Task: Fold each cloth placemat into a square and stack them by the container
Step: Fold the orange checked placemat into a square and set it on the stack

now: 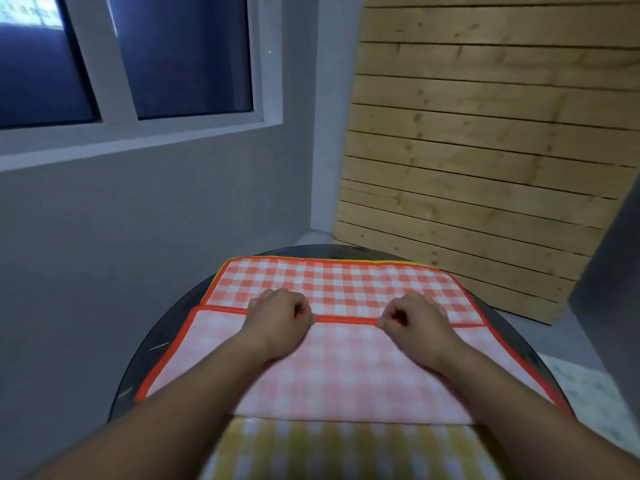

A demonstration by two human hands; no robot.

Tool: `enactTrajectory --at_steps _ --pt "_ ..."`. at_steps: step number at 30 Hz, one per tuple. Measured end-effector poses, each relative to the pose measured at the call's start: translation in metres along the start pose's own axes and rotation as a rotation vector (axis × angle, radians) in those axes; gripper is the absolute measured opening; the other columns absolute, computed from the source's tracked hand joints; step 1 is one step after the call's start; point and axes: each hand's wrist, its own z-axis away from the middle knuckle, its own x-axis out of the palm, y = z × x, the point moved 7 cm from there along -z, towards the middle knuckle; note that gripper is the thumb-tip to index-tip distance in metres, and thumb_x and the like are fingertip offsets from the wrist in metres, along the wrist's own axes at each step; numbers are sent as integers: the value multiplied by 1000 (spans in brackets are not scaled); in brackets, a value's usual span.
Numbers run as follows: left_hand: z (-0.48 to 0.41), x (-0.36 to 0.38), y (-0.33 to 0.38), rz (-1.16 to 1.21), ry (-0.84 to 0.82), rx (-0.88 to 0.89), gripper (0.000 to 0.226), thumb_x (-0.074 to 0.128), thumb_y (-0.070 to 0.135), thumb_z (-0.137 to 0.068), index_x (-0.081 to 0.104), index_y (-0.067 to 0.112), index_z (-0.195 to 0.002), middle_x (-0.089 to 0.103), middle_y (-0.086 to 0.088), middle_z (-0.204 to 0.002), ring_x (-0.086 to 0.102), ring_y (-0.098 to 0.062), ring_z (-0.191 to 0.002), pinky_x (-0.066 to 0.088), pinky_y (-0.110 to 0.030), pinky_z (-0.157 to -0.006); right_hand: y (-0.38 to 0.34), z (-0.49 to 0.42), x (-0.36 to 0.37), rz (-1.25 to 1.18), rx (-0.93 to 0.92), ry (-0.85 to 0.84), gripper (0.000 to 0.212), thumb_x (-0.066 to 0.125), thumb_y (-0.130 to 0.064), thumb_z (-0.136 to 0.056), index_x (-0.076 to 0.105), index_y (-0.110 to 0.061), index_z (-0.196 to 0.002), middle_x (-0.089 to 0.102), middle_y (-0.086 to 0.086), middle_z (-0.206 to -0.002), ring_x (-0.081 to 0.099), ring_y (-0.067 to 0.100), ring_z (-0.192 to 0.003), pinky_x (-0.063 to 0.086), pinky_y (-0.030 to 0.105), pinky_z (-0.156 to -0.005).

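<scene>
Over on the left a dark window sits in a grey wall, and below it the round, dark counter curves into view. Spread across the counter is the red-checked placemat, with its near half turned over onto itself so the paler underside faces up. The left hand rests knuckles-up on that flap, its fingers curled in and pinching the orange-trimmed edge. Well apart from it along the same edge, the right hand pinches the trim in the same curled way. The held edge lies roughly across the middle of the mat. A yellow-checked placemat lies underneath, showing at the near side and as a thin yellow line along the far edge. To the right stands a wall of pale wooden slats.
</scene>
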Motion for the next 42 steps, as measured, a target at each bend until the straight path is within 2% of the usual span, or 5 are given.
enactTrajectory --at_steps 22,27,32,38,42 --pt "0 9 -3 -58 107 -2 14 50 34 -101 59 30 -92 61 9 -94 51 -16 -94 38 -37 -94 -21 5 -7 103 10 9 15 59 -44 -92 60 -29 -93 60 -9 -98 53 11 -90 51 34 -85" --pt "4 6 1 -94 135 34 13 48 35 -101 58 29 -95 60 6 -97 48 -17 -96 37 -38 -92 -91 57 8 175 -204 -149 44 37 -56 -97 51 -34 -133 49 -10 -141 39 14 -133 31 42 -114" --pt "4 6 3 -123 146 26 13 51 37 -100 60 28 -104 64 4 -104 51 -15 -95 41 -37 -95 -78 89 61 278 -126 -364 69 14 -70 -93 3 -39 -154 -13 -8 -164 -17 22 -151 -12 43 -117" --pt "25 -9 26 -224 148 156 30 43 34 -103 60 28 -127 59 4 -132 51 -18 -124 24 -44 -119 -74 90 69 346 -162 -346 74 5 -70 -91 -4 -35 -155 -18 -4 -163 -21 20 -149 -15 42 -118" --pt "65 -4 35 -149 77 213 33 41 30 -101 59 25 -128 57 0 -133 50 -22 -122 39 -41 -109 -74 90 68 356 -175 -354 73 6 -68 -93 -4 -32 -156 -17 -2 -164 -21 19 -149 -13 41 -120"
